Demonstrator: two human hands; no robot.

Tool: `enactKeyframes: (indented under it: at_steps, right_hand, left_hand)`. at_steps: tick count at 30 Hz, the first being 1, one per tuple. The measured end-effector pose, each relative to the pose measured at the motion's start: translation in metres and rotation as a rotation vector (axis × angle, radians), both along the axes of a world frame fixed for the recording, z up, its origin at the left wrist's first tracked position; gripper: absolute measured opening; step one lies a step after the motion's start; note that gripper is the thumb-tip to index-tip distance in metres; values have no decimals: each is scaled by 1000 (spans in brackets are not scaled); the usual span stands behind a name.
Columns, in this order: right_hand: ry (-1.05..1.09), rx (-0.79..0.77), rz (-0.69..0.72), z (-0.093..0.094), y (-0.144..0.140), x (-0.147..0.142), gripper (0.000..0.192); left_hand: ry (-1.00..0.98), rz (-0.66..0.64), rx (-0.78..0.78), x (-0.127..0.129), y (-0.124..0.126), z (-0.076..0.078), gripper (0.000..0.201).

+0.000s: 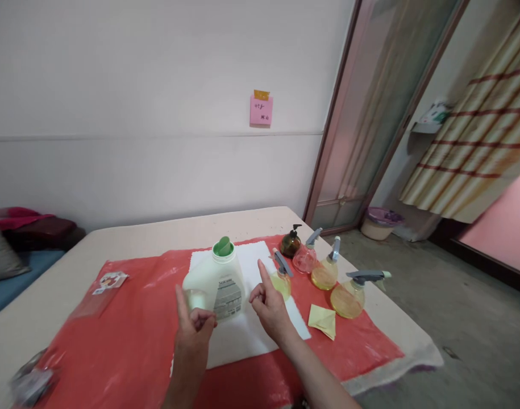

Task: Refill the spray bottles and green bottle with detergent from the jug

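My left hand (194, 335) is raised in front of a pale green detergent jug (212, 287), its index finger pointing up and its other fingers curled near the thumb. Nothing shows in it. To the jug's right, my right hand (270, 309) points up with its index finger; the other fingers are bent and hold nothing. The jug stands upright on a white cloth (234, 346), its green spout (223, 246) uncapped. Just behind my right hand is a spray bottle (282, 281) with yellow liquid, partly hidden.
Right of the cloth stand a brown pump bottle (290, 244), a pink spray bottle (306, 258), two yellow spray bottles (325, 272) and a folded yellow paper (322, 321). A red sheet (132, 341) covers the table, with a clear plastic packet (100, 292) at left.
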State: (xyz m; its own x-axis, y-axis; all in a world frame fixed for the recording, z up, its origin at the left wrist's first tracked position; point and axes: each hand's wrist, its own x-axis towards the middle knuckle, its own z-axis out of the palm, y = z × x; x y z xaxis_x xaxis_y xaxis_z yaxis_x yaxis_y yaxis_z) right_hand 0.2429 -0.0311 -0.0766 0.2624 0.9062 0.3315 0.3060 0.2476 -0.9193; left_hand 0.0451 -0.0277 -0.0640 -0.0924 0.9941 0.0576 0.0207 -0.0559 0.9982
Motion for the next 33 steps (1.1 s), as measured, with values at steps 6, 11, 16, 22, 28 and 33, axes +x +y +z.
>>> enactKeyframes:
  at_steps: [6,11,16,22,28,33]
  right_hand:
    - [1,27,-16,0,0,0,94]
    - [30,89,-123,-2,0,6,75]
    - [141,193,-524,-13,3,46,64]
    - [197,27,-669,-40,18,83,36]
    - [107,-68,-486,-46,35,73,33]
    - [81,-12,-520,-21,21,65,28]
  left_hand:
    - [-17,14,-32,-3,2,1,126]
    - [16,18,-40,-4,3,1,124]
    - [25,86,-60,-4,4,1,123]
    - [103,125,-14,1,-2,3,109]
    - [295,55,133,16,-15,-8,86]
    - [316,-101,145,32,-25,-33,75]
